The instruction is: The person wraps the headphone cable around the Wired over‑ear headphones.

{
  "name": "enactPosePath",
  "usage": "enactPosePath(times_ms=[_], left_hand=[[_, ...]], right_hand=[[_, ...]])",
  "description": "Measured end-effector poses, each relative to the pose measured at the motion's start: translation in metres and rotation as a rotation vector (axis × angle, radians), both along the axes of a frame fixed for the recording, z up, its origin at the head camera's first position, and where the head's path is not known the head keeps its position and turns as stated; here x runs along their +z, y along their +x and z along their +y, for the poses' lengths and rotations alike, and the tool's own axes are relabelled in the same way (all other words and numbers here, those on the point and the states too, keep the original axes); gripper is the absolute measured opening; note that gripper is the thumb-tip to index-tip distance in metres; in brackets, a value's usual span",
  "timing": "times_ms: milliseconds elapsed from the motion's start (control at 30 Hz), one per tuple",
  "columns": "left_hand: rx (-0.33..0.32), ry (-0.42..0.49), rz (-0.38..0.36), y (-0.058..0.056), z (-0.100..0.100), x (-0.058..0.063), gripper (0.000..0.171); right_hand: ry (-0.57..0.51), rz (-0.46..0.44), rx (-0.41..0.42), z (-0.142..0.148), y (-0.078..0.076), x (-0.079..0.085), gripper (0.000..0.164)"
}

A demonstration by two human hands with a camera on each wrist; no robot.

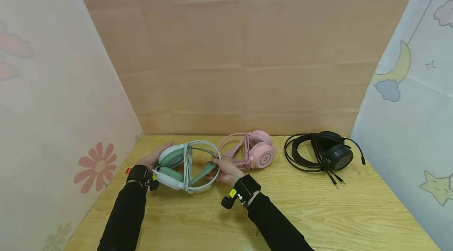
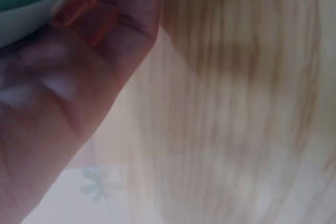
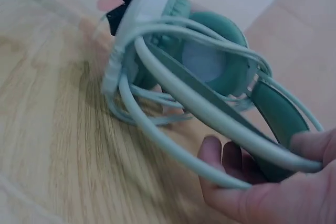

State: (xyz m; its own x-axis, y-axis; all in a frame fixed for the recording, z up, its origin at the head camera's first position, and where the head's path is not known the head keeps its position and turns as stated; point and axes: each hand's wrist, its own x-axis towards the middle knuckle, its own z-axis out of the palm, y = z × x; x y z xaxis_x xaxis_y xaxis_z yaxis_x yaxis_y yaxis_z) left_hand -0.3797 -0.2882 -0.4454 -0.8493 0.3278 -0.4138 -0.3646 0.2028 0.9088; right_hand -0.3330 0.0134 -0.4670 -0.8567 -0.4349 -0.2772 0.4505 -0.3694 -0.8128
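Note:
A pair of white and green headphones (image 1: 170,180), its pale cable wound around it, is held between both hands over the left part of the table. My left hand (image 1: 153,159) grips it at the ear-cup end, and the left wrist view shows curled fingers (image 2: 86,4) against the cup. At the other end, my right hand (image 1: 228,170) holds the headband (image 3: 197,103), thumb on one side and fingers on the other. Part of the left hand is hidden behind the ear cups in the head view.
Pink headphones (image 1: 262,154) with a bundled cable lie just beyond the right hand. Black headphones (image 1: 339,156) with a microphone and coiled cable lie farther right. The wooden table (image 1: 354,215) meets a brown backdrop (image 1: 247,66) behind and patterned panels at both sides.

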Motion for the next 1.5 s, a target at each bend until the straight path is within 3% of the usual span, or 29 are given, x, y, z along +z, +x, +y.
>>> enactPosePath(times_ms=[167,267,367,467,600,733,800,967,1033,1167,1267,1500], left_hand=[[-0.026,-0.052,0.015,-0.004,-0.004,-0.002,0.063],[-0.003,-0.105,0.007,-0.005,-0.004,-0.002,0.069],[0.040,-0.168,0.046,-0.004,-0.004,0.001,0.071],[0.008,-0.229,0.109,0.000,-0.004,0.005,0.075],[-0.004,-0.343,0.267,0.011,-0.001,0.018,0.072],[0.107,-0.490,0.498,0.027,0.016,0.031,0.068],[0.129,-0.553,0.618,0.035,0.029,0.036,0.062],[0.100,-0.718,0.898,0.045,0.055,0.037,0.046],[0.085,-0.775,0.945,0.048,0.059,0.034,0.044],[0.057,-0.836,0.944,0.056,0.062,0.026,0.047],[0.033,-0.838,0.967,0.062,0.063,0.021,0.050],[-0.068,-0.839,1.100,0.074,0.065,0.018,0.051]], right_hand=[[-0.052,-0.079,0.031,-0.001,-0.003,-0.003,0.018],[-0.079,-0.094,0.026,-0.001,-0.004,-0.004,0.018],[-0.116,-0.124,0.013,-0.001,-0.004,-0.006,0.020],[-0.151,-0.160,0.007,-0.003,-0.002,-0.009,0.024],[-0.156,-0.164,-0.001,-0.005,0.001,-0.012,0.028],[-0.149,-0.136,-0.012,-0.006,0.002,-0.013,0.025],[-0.154,-0.123,-0.024,-0.007,0.002,-0.013,0.023],[-0.139,-0.087,-0.075,-0.008,0.001,-0.011,0.022],[-0.125,-0.093,-0.089,-0.008,0.001,-0.012,0.018],[-0.103,-0.114,-0.103,-0.010,0.002,-0.015,0.013],[-0.083,-0.114,-0.106,-0.011,0.004,-0.015,0.014],[-0.029,-0.113,-0.085,-0.013,0.007,-0.007,0.016]])
